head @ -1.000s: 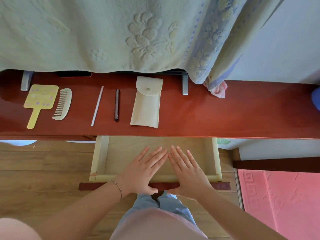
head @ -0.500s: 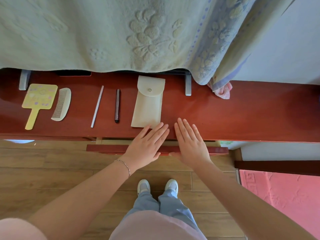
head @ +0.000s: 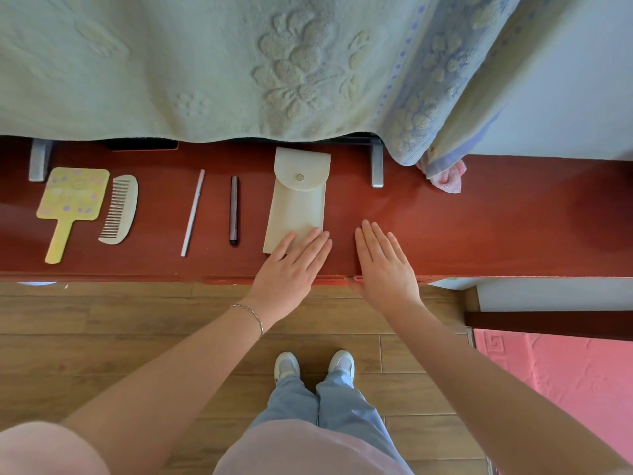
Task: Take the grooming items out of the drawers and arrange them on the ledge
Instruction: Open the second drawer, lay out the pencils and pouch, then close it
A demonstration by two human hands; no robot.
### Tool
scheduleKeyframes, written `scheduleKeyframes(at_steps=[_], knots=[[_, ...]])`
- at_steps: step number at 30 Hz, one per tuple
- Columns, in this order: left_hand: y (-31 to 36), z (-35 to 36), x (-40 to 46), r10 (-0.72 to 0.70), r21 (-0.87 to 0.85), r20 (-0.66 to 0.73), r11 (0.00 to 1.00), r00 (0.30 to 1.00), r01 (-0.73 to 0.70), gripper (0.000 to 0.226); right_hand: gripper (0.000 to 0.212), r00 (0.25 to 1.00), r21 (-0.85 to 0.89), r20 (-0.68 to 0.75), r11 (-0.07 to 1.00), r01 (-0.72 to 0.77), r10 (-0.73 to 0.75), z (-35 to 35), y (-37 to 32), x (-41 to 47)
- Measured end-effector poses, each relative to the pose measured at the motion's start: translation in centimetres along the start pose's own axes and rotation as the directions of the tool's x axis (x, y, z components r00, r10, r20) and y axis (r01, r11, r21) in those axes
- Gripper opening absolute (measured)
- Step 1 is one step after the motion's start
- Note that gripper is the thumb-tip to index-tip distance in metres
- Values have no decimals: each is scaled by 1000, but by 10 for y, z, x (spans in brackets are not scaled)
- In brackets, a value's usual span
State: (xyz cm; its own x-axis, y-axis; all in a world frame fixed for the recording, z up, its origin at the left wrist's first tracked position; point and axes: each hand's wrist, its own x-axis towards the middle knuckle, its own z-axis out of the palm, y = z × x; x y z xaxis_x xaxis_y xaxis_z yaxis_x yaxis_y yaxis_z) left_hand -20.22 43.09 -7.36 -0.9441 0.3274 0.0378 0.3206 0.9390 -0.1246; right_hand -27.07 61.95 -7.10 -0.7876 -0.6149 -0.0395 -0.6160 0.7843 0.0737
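A: Ledge (head: 479, 228), contents, left to right?

B: Item one, yellow hand mirror (head: 70, 204). Item two, pale comb (head: 120, 209), just beside it. Item three, thin white stick (head: 193, 212). Item four, dark pencil-like stick (head: 234, 209). Item five, cream snap pouch (head: 297, 204). All lie flat, apart from one another, below the hanging towel (head: 239, 63).

A: Hands?

B: Left hand (head: 291, 269), fingers straight and together, tips over the pouch's near corner. Right hand (head: 385, 265), fingers straight, slightly spread, flat above the ledge's front edge. Neither grips anything.

A: Change since a second ago?

B: The drawer, open and bare then under both palms, is now pushed in; only its front edge (head: 335, 280) shows under the ledge. Hands have travelled forward with it.

A: Meaning?

B: Likely this drawer is emptied and finished. Whether other drawers hold more cannot be told.
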Motion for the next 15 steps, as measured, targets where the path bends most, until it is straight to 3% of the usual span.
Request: scheduleKeyframes(at_steps=[7,15], knots=[[-1,-17,6,42,-52,-6,998,999,-42,74,91,997,-3,5,998,-71,71,-10,13,-21],[28,-46,52,172,-124,-67,976,983,-179,77,90,931,2,42,932,-362,361,-24,70,-110]])
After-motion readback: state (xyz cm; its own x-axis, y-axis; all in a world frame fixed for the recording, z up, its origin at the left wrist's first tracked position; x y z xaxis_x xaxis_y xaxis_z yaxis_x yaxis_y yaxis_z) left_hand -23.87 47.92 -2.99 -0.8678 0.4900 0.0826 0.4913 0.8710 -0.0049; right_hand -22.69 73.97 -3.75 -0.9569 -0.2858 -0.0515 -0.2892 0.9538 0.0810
